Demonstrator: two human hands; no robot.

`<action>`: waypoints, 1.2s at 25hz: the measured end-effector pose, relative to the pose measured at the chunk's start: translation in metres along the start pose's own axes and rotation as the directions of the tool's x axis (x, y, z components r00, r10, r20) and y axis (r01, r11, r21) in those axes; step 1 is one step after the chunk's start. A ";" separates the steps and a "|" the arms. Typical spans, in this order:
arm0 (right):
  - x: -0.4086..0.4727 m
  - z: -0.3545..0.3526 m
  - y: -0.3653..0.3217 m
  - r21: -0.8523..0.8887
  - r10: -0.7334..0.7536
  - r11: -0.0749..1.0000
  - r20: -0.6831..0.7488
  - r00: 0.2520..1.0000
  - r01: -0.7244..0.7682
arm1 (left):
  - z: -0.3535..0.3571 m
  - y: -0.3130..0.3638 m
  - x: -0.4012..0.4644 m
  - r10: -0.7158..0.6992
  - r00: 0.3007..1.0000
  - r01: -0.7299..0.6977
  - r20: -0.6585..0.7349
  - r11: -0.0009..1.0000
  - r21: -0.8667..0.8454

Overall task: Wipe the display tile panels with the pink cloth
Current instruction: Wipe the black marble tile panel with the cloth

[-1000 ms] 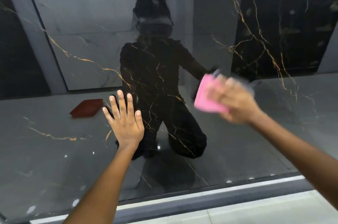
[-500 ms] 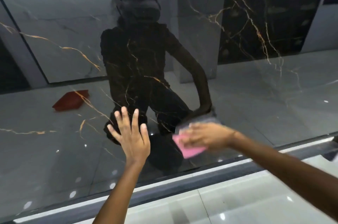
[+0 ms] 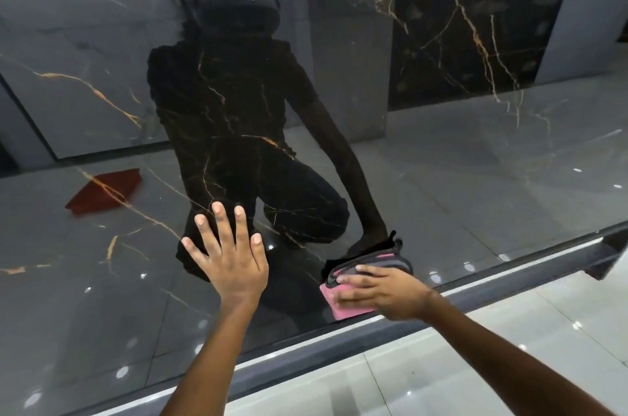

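A glossy black tile panel (image 3: 441,177) with gold veins stands upright before me and mirrors the room. My left hand (image 3: 231,262) lies flat on it with fingers spread, left of centre. My right hand (image 3: 380,293) presses the folded pink cloth (image 3: 343,308) against the panel near its bottom edge, fingers lying straight across the cloth. Most of the cloth is hidden under the hand; its reflection shows just above.
A dark metal rail (image 3: 373,337) runs along the panel's bottom edge, with pale glossy floor tiles (image 3: 441,381) below it. The panel reflects a kneeling person, a red object (image 3: 105,193) lying on the floor behind, and other tile panels.
My right hand has swept the pink cloth down the panel from mid-height to the bottom edge. The left hand has stayed flat on the panel, and my view has tilted downward.
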State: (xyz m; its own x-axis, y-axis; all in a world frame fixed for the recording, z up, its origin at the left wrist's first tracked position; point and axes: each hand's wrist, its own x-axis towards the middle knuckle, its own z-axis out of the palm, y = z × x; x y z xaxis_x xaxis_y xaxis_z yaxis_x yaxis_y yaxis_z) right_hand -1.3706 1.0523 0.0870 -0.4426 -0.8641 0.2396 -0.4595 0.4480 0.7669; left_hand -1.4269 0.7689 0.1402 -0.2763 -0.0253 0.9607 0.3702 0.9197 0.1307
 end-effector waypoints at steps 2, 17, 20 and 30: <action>0.008 -0.019 0.045 -0.019 0.079 0.996 -0.168 0.983 -0.083 | 0.002 0.000 0.001 -0.003 1.000 0.003 -0.002 1.000 0.005; 0.049 -0.074 0.133 0.271 0.698 0.697 -0.467 0.542 -0.664 | -0.001 0.003 0.004 0.003 1.000 -0.004 0.012 1.000 0.030; 0.085 -0.059 0.093 0.418 0.834 0.492 -0.478 0.275 -0.764 | 0.003 -0.002 0.003 0.037 0.999 -0.039 0.028 0.997 0.063; 0.046 -0.011 0.005 0.265 0.655 0.755 -0.334 0.678 -0.600 | 0.010 0.025 -0.045 -0.035 0.982 0.033 0.188 0.999 0.014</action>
State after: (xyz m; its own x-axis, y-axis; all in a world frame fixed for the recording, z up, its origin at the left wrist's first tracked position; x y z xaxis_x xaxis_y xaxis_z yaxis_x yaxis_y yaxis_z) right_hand -1.3854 1.0121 0.1082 -0.3438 -0.3685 0.8637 -0.2857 0.9172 0.2776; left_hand -1.4144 0.7969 0.0978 -0.4507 0.0164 0.8925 0.3486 0.9237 0.1591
